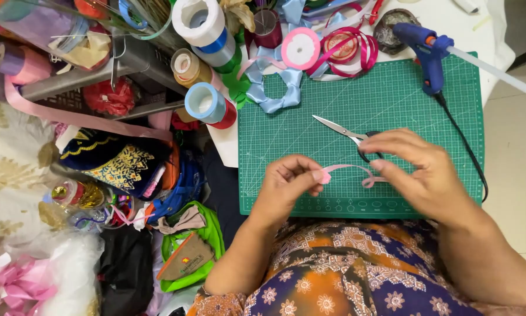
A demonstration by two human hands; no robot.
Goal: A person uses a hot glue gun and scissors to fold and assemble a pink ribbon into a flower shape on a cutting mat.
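Pink ribbon strip (347, 171) pinched by left hand (287, 182) and right hand (418, 169), folding a loop over green cutting mat (391, 99). Next: likely securing the fold; scissors (345, 133) near.

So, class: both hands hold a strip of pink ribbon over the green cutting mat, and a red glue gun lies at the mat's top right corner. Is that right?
Not quite. The glue gun is blue, not red, as the head view shows. The rest holds: the left hand and right hand hold the pink ribbon over the green cutting mat.

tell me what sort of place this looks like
Probably a home craft table for ribbon work: a green cutting mat, ribbon spools, a blue glue gun and scissors, while both hands fold a pink ribbon.
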